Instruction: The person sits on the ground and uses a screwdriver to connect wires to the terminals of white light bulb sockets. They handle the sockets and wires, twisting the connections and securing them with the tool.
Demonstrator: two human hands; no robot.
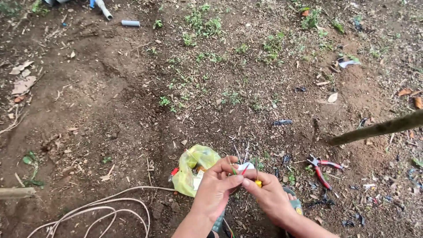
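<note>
The head view looks straight down on bare brown soil scattered with dry leaves and small green weeds. Low in the frame, a little right of centre, both hands meet. The left hand [217,185] is pinched closed, thumb against fingers, on a small bundle of thin wires [240,164] whose red, green and pale ends stick up above the knuckles. The right hand [268,194] touches it from the right, its fingertips closed narrowly on a small yellow piece [258,183]; that piece is too small to make out clearly, though it may be a connector or a tool tip.

Just left of the hands, touching the left hand's knuckles, a crumpled yellow-green plastic bag [194,169] lies on the ground with something red showing at its left edge. In the lower left corner a pale cable [101,207] loops across the dirt and runs toward the bag. To the right of the hands, apart from them, red-handled pliers [324,169] lie on the soil. A brown stick [379,128] slants in from the right edge, mid-height. At the upper left of the frame lie short pieces of grey pipe [130,23].
</note>
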